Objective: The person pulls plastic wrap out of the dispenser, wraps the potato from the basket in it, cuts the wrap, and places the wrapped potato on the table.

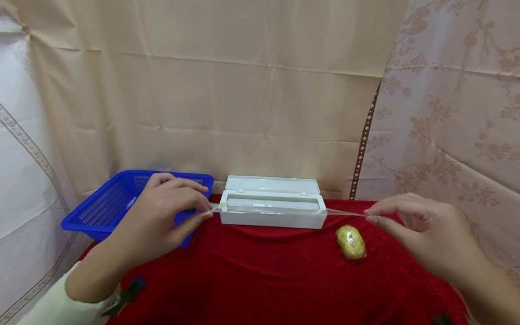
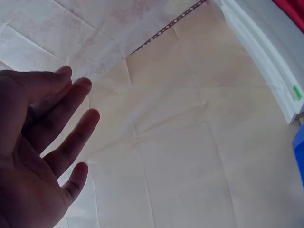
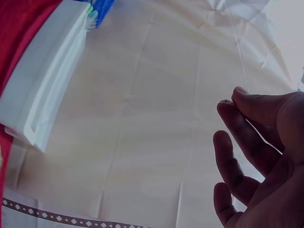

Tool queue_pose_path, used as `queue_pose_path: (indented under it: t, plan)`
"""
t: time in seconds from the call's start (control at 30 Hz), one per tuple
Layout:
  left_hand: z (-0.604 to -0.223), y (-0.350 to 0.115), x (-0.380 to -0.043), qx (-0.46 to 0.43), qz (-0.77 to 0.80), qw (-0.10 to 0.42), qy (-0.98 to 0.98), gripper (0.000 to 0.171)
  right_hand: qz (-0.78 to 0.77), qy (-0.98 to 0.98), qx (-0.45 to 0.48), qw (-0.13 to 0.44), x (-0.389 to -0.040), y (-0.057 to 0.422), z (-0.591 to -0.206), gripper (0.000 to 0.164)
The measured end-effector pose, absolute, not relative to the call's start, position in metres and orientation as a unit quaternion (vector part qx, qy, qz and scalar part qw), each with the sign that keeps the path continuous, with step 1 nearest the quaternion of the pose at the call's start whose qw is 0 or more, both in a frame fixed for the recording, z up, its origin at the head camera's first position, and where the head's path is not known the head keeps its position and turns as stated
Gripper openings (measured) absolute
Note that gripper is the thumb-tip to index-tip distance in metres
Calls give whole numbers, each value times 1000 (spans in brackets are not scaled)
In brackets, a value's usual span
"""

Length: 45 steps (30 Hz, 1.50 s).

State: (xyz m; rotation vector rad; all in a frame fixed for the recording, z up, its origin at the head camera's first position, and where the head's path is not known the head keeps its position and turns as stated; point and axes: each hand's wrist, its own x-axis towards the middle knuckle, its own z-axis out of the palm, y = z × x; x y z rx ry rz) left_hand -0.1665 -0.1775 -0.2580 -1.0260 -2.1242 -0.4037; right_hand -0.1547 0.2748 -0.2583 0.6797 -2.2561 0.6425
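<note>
A clear strip of cling film (image 1: 343,212) stretches between the two hands, crossing the front of a white cling film dispenser box (image 1: 272,220). My left hand (image 1: 170,205) pinches one end between thumb and index finger, beside the basket. At the other end, my right hand (image 1: 426,225) pinches the film the same way. The box's long lid (image 1: 272,184) is raised at the back, with a whitish roll visible inside. In the right wrist view a thin film edge (image 3: 242,61) runs up from the fingertips. Below the film, at right, lies a potato (image 1: 350,242) wrapped in clear film.
A blue plastic basket (image 1: 87,210) stands at the left, partly hidden behind the left hand; its contents barely show. Red cloth (image 1: 260,275) covers the table. Beige curtain (image 1: 243,99) hangs close behind the box, and a flowered curtain (image 1: 459,113) borders the right side.
</note>
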Motion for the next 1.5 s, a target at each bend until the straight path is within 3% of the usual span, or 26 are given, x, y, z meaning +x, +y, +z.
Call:
queue_pose_path:
  t: [0.17, 0.3, 0.53, 0.63, 0.77, 0.93, 1.23, 1.5]
  plan:
    - [-272, -180, -156, -408, -171, 318, -839, 18, 251, -867, 282, 325, -142, 276, -271, 52]
    - [-283, -181, -149, -425, -186, 296, -835, 8, 246, -866, 298, 316, -135, 276, -281, 55]
    - [-309, -181, -140, -472, -190, 311, -803, 6, 251, -881, 301, 264, -124, 281, -309, 57]
    - [-324, -182, -137, -484, -185, 311, -797, 5, 253, -891, 303, 225, -123, 284, -324, 53]
    - [-346, -184, -135, -479, -188, 271, -814, 13, 272, -892, 323, 159, -127, 290, -347, 38]
    - [-376, -184, -136, -470, -191, 206, -837, 21, 327, -890, 317, 9, -135, 296, -372, 16]
    - [-418, -182, -147, -488, -150, 179, -841, 18, 399, -852, 297, -166, -147, 297, -411, 11]
    - [-435, -178, -156, -483, -124, 120, -858, 16, 420, -820, 348, -177, -155, 292, -436, 12]
